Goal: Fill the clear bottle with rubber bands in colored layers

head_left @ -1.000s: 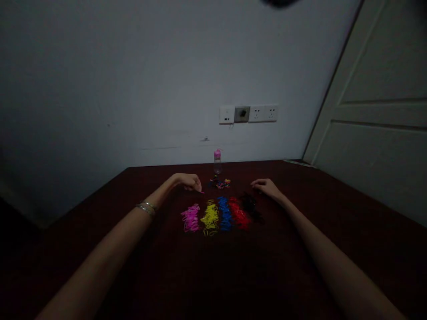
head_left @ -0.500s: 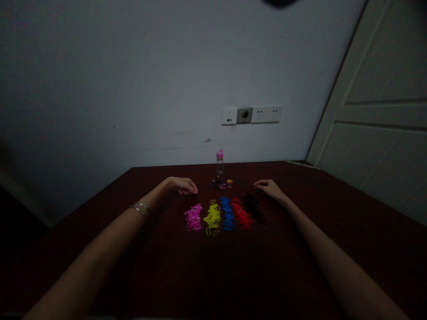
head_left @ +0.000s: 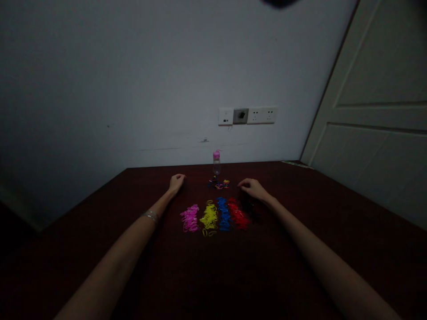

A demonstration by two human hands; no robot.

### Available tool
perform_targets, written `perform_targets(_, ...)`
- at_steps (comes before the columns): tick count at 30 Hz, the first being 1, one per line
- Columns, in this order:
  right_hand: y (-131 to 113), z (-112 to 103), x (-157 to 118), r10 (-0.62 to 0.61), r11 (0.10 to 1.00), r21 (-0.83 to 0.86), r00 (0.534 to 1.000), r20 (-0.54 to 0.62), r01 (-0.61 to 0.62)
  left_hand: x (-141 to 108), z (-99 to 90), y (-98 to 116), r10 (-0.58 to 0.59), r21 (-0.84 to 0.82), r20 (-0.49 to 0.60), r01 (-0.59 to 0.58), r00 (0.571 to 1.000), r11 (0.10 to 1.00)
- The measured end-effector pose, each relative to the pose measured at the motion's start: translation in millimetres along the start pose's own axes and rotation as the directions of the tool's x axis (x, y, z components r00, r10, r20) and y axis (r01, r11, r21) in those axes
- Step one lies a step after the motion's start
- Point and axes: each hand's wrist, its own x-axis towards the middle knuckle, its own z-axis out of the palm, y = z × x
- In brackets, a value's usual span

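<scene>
1. On the dark red table (head_left: 200, 275), five groups of small bands lie side by side in front of you: pink bands (head_left: 190, 218), yellow bands (head_left: 209, 216), blue bands (head_left: 224, 215), red bands (head_left: 238, 215) and, at the right end, black bands (head_left: 255, 212).
2. Your left hand (head_left: 177, 182) is curled narrow beyond the pink bands, at the left; you cannot tell whether its fingers pinch anything. A bracelet (head_left: 152, 216) circles that wrist.
3. Your right hand (head_left: 254, 188) is bent, with its fingertips close together, just beyond the red and black bands — its grip is too dim to make out.
4. The black bands sink into the dark tabletop, partly hidden by your right hand and wrist, so their outline is unclear.
5. Between your hands, farther back, a mixed-colour cluster (head_left: 219, 184) lies near the foot of an upright clear bottle (head_left: 216, 166) with a pink cap; its separate pieces blur together.
6. A dark shape (head_left: 279, 2) is cut off by the top edge of your view.
7. Marks on the wall sockets (head_left: 262, 115) and the bottle are too small to read.
</scene>
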Motion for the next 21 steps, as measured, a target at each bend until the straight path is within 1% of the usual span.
perform_targets(3, -16.9, 8.5, 4.0, -0.187, 0.981, -0.032, 0.979, 0.078, 0.19, -0.2, 0.9, -1.4, 0.008, -0.001, -0.008, -0.008, 1.0, 1.0)
perform_targets(5, -24.2, 13.6, 5.7, -0.244, 0.965, -0.066, 0.962, 0.123, 0.253, -0.8, 1.7, -1.3, 0.013, 0.004, -0.02, -0.013, 1.0, 1.0)
perform_targets(7, -27.1, 18.3, 5.8, -0.242, 0.958, -0.114, 0.957, 0.161, 0.262, -1.7, 2.5, -1.3, 0.019, 0.01, -0.026, -0.019, 0.999, 1.0)
perform_targets(10, -26.0, 23.3, 3.6, -0.201, 0.954, -0.179, 0.958, 0.204, 0.238, -2.8, 3.0, -1.6, 0.035, 0.017, -0.027, -0.034, 0.999, 0.999)
perform_targets(14, -23.7, 25.1, 0.7, -0.145, 0.954, -0.229, 0.965, 0.217, 0.195, -3.4, 1.9, -1.9, 0.047, 0.05, -0.023, -0.045, 0.999, 0.998)
perform_targets(21, -25.1, 23.0, 3.1, -0.189, 0.945, -0.219, 0.95, 0.247, 0.245, -5.7, -0.3, 0.9, 0.045, 0.102, -0.009, -0.044, 0.999, 0.994)
